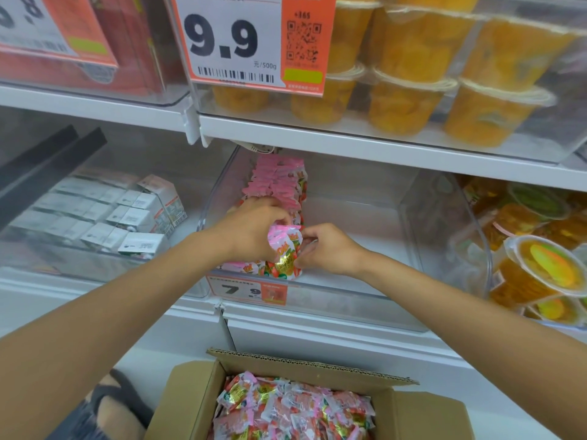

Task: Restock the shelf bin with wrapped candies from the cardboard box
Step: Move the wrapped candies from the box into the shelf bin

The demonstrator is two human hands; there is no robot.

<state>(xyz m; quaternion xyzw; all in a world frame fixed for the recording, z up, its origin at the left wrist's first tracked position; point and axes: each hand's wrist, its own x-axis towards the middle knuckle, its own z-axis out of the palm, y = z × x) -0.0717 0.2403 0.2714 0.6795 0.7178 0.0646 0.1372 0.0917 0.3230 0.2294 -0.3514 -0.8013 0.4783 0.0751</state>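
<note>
Mid-frame, left hand and right hand pinch crinkly pink wrapped candies inside the clear plastic shelf bin (corrugated cardboard box at bottom centre)

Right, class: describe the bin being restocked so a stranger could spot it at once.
Find the big 9.9 price tag, then look straight below it. The clear bin there is mostly bare, with one row of pink wrapped candies along its left wall; its neighbours hold white cartons and orange fruit cups.

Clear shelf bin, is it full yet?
Not full: the clear shelf bin holds one row of wrapped candies along its left side; the rest of its floor is bare.
</note>
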